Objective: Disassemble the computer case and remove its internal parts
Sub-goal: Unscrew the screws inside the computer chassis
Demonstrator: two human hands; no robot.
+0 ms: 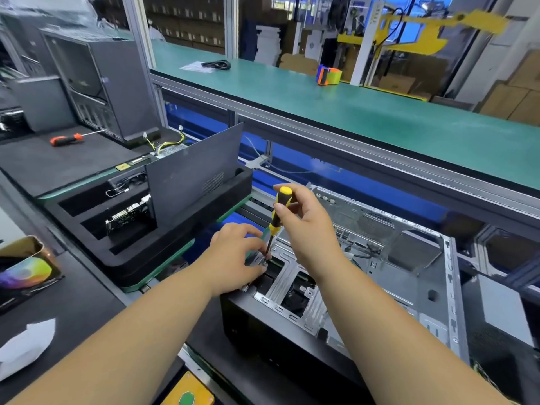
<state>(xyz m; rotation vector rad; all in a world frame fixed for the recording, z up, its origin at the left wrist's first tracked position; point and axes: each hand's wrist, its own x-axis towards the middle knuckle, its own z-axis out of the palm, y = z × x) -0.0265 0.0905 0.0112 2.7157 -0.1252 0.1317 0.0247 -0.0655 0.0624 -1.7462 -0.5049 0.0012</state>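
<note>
An open computer case (409, 287) lies on its side in front of me, its bare silver metal interior facing up. My right hand (306, 226) grips a yellow-and-black screwdriver (279, 211) held nearly upright, its tip down on a screw at the case's near-left corner. My left hand (236, 255) rests beside the tip, its fingers pinching the shaft low down by a small metal bracket (257, 258). The screw itself is mostly hidden by my fingers.
A black foam tray (140, 229) at left holds removed boards and a dark side panel (193, 182) standing upright. Behind it lie an orange screwdriver (67, 139) and another case (96, 80). A green shelf (350, 106) with a tape dispenser (328, 75) runs above. A yellow button box (187, 390) sits near me.
</note>
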